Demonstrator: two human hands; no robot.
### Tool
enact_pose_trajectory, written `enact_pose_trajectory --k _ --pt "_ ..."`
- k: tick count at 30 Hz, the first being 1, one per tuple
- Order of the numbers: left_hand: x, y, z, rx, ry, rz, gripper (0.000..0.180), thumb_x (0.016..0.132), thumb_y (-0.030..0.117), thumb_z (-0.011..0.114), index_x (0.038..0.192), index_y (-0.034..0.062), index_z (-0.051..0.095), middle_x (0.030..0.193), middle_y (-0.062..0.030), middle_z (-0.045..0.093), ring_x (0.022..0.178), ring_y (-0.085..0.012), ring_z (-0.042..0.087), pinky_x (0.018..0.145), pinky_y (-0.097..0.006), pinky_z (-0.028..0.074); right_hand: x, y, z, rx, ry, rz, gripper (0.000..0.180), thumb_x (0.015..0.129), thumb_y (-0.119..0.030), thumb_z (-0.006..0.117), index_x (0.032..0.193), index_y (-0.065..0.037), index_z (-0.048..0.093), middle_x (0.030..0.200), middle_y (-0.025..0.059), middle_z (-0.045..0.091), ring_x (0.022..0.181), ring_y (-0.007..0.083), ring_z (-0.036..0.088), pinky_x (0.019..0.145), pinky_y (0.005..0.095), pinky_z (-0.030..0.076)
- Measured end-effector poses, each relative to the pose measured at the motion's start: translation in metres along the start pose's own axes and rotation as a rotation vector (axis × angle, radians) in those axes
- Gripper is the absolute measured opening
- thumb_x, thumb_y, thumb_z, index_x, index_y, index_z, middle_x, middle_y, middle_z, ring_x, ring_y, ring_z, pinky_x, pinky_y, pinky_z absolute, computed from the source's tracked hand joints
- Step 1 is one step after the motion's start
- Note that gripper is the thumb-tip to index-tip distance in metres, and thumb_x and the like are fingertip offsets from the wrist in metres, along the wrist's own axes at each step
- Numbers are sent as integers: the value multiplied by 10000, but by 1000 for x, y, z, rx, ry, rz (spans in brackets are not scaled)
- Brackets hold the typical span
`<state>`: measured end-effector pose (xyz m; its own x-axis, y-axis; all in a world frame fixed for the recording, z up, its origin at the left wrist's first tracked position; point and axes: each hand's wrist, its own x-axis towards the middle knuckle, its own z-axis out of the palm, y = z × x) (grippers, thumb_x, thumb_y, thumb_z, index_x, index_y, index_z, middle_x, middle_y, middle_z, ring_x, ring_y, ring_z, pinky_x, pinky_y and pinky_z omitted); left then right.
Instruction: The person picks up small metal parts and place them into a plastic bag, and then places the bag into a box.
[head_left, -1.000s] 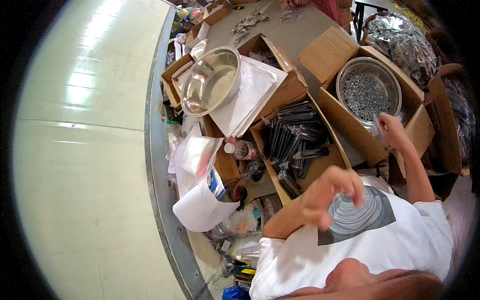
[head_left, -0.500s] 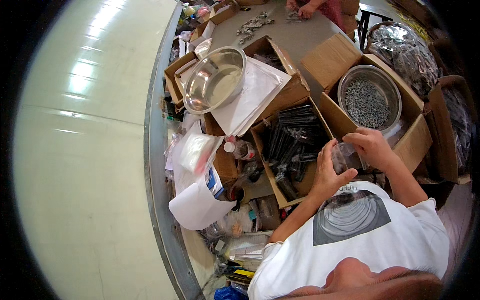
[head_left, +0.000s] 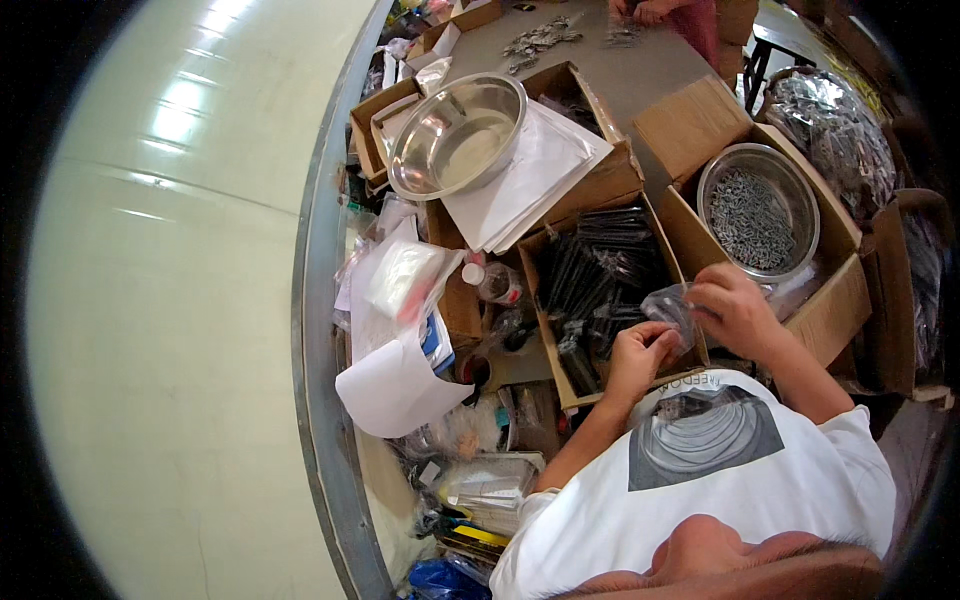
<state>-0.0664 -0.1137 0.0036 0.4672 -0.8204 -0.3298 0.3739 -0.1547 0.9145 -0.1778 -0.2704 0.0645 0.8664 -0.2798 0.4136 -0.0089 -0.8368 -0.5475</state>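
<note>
Both my hands hold a small clear plastic bag (head_left: 672, 306) in front of my chest. My left hand (head_left: 637, 355) pinches its lower left edge, my right hand (head_left: 733, 308) grips its right side. The bag hangs over the near end of a cardboard box (head_left: 560, 375) filled with dark packed bags (head_left: 600, 280). To the right of my right hand, a steel bowl of small grey metal parts (head_left: 757, 212) sits inside another cardboard box (head_left: 830, 305). What the clear bag contains is too small to tell.
An empty steel bowl (head_left: 455, 135) rests on white sheets (head_left: 540, 180) at the back left. Plastic bags, a small bottle (head_left: 492, 283) and curled white paper (head_left: 395, 385) clutter the table's left edge. Another person's hands (head_left: 650, 10) work over metal pieces at the far end. Silver bags (head_left: 835, 120) lie right.
My right hand came back from the bowl of metal parts and joined my left hand on the clear bag; both then moved lower, over the near end of the dark-bag box.
</note>
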Motion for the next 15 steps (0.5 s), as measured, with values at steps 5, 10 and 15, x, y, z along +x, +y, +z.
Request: enact_pose_trajectory --k 5,10,15 --pt "-9 0 2 -78 25 39 182 856 148 659 859 -33 664 722 -23 645 642 -79 567 593 -231 463 -3 -23 7 298 -205 29 281 689 -68 727 952 -61 629 936 120 601 924 314 587 770 370 500" --pt "-19 -3 3 180 60 239 214 865 160 646 799 -38 689 696 -47 661 622 -98 598 559 -240 468 -8 -23 10 379 -245 63 252 711 -45 717 945 -50 622 916 126 612 863 304 618 744 356 508" --pt "-21 -9 -1 338 70 463 222 850 166 652 767 -37 686 654 -104 656 567 -105 593 513 -259 445 -13 -11 13 518 -300 152 156 719 -1 684 856 -25 612 795 117 632 786 309 641 691 355 515"
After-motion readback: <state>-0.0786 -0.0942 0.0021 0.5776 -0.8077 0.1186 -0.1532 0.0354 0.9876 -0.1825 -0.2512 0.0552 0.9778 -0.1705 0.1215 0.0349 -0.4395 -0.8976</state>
